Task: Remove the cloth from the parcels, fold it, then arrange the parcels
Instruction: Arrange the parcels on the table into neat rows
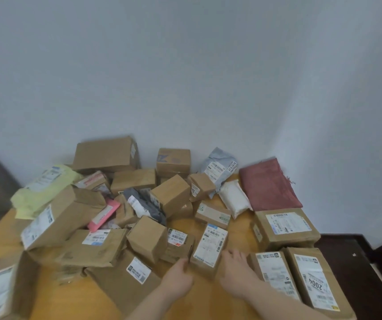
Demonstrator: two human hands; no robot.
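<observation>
A small cardboard box with a white label (209, 247) stands on the wooden table (203, 301) near the front. My left hand (178, 280) is at its left edge, fingers curled against the side. My right hand (233, 271) lies against its right side with the fingers fairly straight. The maroon cloth (268, 184) lies folded at the table's back right corner, off the parcels. A jumbled heap of brown boxes (106, 227) covers the left and middle of the table.
Three labelled boxes sit side by side at the right: a big one (284, 227) and two narrower ones (275, 273), (314, 278). A yellow bag (44, 188), a pink parcel (104, 214) and a white pouch (233, 198) lie among the heap. Walls close the back and right.
</observation>
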